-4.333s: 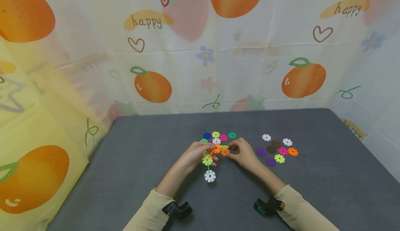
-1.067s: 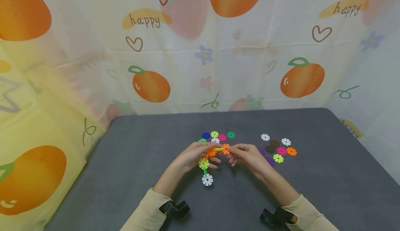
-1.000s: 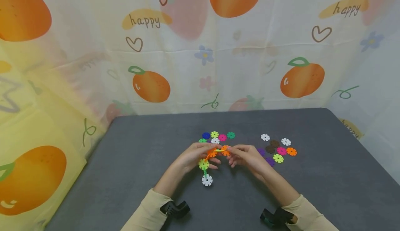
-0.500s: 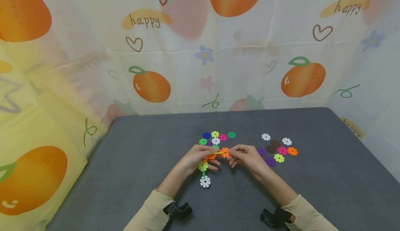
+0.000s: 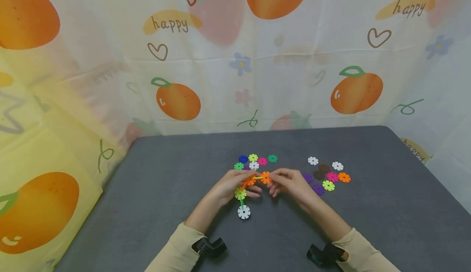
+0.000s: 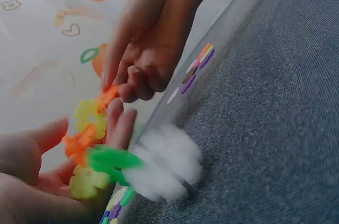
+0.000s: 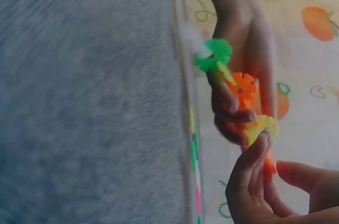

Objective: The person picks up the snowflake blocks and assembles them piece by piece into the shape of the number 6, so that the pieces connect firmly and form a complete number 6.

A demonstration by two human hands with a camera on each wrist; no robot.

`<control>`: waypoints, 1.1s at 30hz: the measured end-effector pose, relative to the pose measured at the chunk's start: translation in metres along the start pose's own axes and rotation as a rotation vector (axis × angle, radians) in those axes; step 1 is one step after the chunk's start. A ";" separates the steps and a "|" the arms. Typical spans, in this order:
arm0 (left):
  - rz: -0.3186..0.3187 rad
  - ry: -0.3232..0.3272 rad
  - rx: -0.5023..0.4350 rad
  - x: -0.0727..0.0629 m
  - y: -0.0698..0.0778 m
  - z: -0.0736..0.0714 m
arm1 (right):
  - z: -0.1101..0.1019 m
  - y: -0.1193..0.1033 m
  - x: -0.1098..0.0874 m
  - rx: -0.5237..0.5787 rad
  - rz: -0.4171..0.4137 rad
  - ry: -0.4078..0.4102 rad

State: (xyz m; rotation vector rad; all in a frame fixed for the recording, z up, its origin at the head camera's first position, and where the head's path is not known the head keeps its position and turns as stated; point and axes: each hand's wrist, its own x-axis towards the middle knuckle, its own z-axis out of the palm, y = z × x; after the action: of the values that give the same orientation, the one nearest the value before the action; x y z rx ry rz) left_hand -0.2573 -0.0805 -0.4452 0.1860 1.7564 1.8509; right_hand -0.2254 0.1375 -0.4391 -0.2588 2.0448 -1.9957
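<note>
A chain of interlocking snowflake discs hangs between the hands, above the table. The left hand (image 5: 229, 186) holds it near an orange disc (image 7: 243, 90), thumb above and fingers below. From there a yellow disc (image 5: 240, 193), a green disc (image 7: 214, 55) and a white end disc (image 5: 243, 212) hang down toward the person. On the other side, a yellow disc (image 6: 90, 117) joins the orange end disc (image 5: 265, 177). The right hand (image 5: 292, 184) pinches this end disc between thumb and index finger, its other fingers loosely curled. The white disc is blurred in both wrist views.
Behind the left hand lie several loose discs, among them a blue disc (image 5: 243, 159) and a pink disc (image 5: 262, 161). Another group, with an orange disc (image 5: 344, 177) and brown discs (image 5: 324, 168), lies right of the right hand. A printed curtain (image 5: 217, 79) stands behind the grey table (image 5: 176, 157).
Since the earliest frame, the right hand has turned and lowered its wrist, and the orange end disc has swung out to the right. Lately the chain dipped slightly and rose again.
</note>
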 end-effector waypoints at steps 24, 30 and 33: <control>0.017 0.011 0.110 -0.001 -0.007 -0.007 | -0.027 0.013 0.052 -0.581 -0.153 0.325; 0.003 0.002 0.116 0.000 -0.008 -0.006 | -0.030 0.017 0.065 -0.660 -0.139 0.352; -0.001 -0.007 0.118 0.000 -0.007 -0.005 | -0.031 0.019 0.070 -0.696 -0.133 0.348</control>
State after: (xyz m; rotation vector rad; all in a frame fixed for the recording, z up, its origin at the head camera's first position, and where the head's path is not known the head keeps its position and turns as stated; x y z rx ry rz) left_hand -0.2572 -0.0855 -0.4528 0.2370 1.8617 1.7451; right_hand -0.3004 0.1456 -0.4622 -0.1898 2.9680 -1.3835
